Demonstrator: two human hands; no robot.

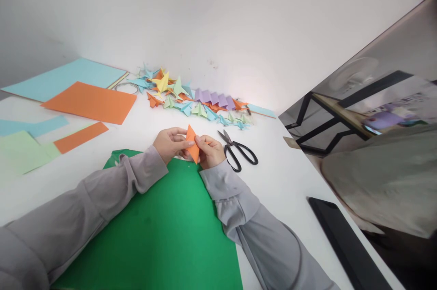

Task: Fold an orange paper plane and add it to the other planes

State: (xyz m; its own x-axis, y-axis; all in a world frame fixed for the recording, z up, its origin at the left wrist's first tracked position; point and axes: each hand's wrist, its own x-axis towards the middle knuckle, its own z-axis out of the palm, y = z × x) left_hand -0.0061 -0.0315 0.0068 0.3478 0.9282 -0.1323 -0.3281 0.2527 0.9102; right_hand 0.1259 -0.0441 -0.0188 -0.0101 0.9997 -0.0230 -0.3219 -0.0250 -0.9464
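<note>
Left hand [169,144] and right hand [212,151] pinch one folded paper [191,143] between them.
The white tabletop [283,180] carries one big green sheet [164,231] under the forearms, one blue sheet [64,78] and one orange sheet [90,102] at the far left, one row of small folded figures [194,99] near the wall, and one pair of scissors [239,151] just right of the hands. Both hands are half closed, with fingertips gripping the orange folded paper from each side. It stands upright above the far edge of the green sheet.
</note>
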